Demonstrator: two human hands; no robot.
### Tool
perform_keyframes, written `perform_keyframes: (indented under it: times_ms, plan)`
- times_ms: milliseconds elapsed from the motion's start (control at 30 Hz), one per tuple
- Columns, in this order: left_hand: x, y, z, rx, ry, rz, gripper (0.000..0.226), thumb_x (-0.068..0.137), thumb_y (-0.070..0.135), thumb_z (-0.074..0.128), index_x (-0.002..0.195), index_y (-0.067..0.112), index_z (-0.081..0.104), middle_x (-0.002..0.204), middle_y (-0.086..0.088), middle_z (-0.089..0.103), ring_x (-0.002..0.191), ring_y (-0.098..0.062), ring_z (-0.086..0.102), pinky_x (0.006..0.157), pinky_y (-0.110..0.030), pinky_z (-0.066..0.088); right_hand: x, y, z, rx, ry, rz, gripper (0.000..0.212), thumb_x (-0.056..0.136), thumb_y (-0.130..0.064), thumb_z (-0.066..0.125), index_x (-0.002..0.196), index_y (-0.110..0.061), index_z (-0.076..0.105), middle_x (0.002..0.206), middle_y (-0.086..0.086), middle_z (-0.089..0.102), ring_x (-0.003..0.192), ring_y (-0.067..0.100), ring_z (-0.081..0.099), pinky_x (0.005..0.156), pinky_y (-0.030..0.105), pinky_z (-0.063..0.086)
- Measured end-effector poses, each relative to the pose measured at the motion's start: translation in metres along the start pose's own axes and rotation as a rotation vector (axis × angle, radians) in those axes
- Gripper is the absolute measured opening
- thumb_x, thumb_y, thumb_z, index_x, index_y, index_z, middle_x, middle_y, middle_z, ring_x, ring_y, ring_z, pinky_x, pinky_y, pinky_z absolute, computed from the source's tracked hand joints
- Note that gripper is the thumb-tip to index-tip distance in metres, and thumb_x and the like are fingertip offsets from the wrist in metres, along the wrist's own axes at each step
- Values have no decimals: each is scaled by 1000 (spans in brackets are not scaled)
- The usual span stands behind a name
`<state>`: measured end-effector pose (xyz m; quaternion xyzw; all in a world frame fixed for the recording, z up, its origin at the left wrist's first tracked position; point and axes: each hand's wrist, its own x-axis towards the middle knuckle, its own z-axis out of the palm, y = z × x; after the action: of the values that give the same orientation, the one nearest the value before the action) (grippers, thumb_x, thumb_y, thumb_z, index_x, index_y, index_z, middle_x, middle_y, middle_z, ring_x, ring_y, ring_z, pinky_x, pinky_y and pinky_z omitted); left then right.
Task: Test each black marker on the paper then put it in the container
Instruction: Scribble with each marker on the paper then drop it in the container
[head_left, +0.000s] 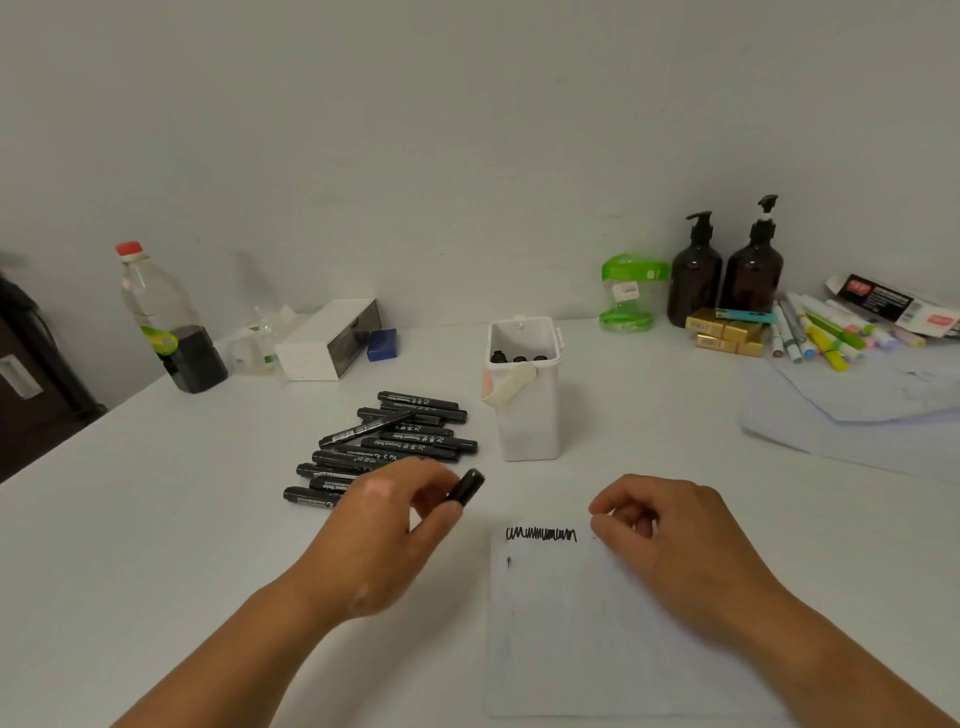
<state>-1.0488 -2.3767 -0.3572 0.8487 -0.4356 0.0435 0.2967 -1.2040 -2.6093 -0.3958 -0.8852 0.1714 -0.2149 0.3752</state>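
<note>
Several black markers (400, 441) lie in a loose pile on the white table, left of centre. My left hand (384, 525) hovers at the near end of the pile and grips one black marker (467, 487), whose end points toward the container. The white container (524, 410) stands upright behind the paper with a few marker ends showing inside. A white sheet of paper (597, 634) lies in front of me with a black scribble (540, 534) along its top edge. My right hand (660, 530) rests at the paper's upper right corner, fingers curled, holding nothing that I can see.
A bottle with dark liquid (171, 332) stands at the far left beside a white box (327, 338). Two brown pump bottles (727, 270), a green jar (626, 291), gold boxes (724, 332) and coloured pens (821, 332) crowd the back right. Loose papers (857, 410) lie at the right.
</note>
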Motion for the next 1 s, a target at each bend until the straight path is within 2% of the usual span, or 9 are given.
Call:
perform_keyframes:
  times_ms: [100,233,367,467,567,667,733,900,1000]
  plan:
    - [16,15,2,-250,-94,-92,7,96,36,61,99,39,66,85,18,67,76,-1,63,67,-16,49,0,-2,-1,27,-16,-5,11,85,-27,77,78,-35,74,73,-19,70,68,10,59,64,14,45]
    - [31,31,18,-787,-155,-203,9,93,22,63,96,21,71,81,2,67,73,-13,58,71,-30,48,-1,-8,-4,167,-88,-32,4,85,-45,75,88,-43,73,83,-21,73,67,5,60,66,14,47]
    - [43,31,37,-1145,-182,-290,18,90,5,61,106,0,67,96,-18,70,84,-26,65,72,-29,53,-1,-7,-3,235,-211,28,38,72,-69,62,106,-53,59,98,-21,76,72,15,63,77,26,54]
    - [46,23,47,-1274,-176,-333,17,91,-5,55,96,2,69,93,-20,69,84,-29,64,73,-32,55,1,-3,-3,223,-199,45,34,75,-58,73,104,-52,57,95,-21,76,60,0,53,65,15,48]
    - [44,11,54,-1352,-183,-338,12,83,-3,58,88,4,67,84,-19,65,81,-30,64,73,-34,57,4,0,-5,262,-183,74,25,84,-38,79,100,-48,62,89,-16,77,64,1,57,67,20,47]
    - [40,2,55,-1279,-166,-338,18,77,1,62,93,7,67,88,-17,66,80,-32,66,74,-35,57,7,2,-5,286,-114,80,19,80,-38,78,95,-46,69,85,-14,76,71,3,63,68,16,47]
    - [37,-1,54,-1025,-162,-285,25,78,3,66,97,18,70,91,-8,71,80,-29,69,77,-37,57,9,3,-6,315,-52,98,16,84,-32,81,91,-43,72,84,-12,76,73,5,64,66,13,46]
    - [25,7,58,-329,-155,43,30,91,18,68,113,37,67,95,20,68,88,-5,65,73,-9,46,9,-2,-6,464,13,136,18,85,-19,80,89,-35,76,75,-9,73,63,3,60,64,16,45]
    - [22,17,64,-240,-191,200,21,98,29,60,118,32,63,91,14,66,85,-8,59,72,-16,44,6,-8,-2,580,-21,135,12,83,-20,83,87,-30,77,67,-12,68,56,2,57,59,13,46]
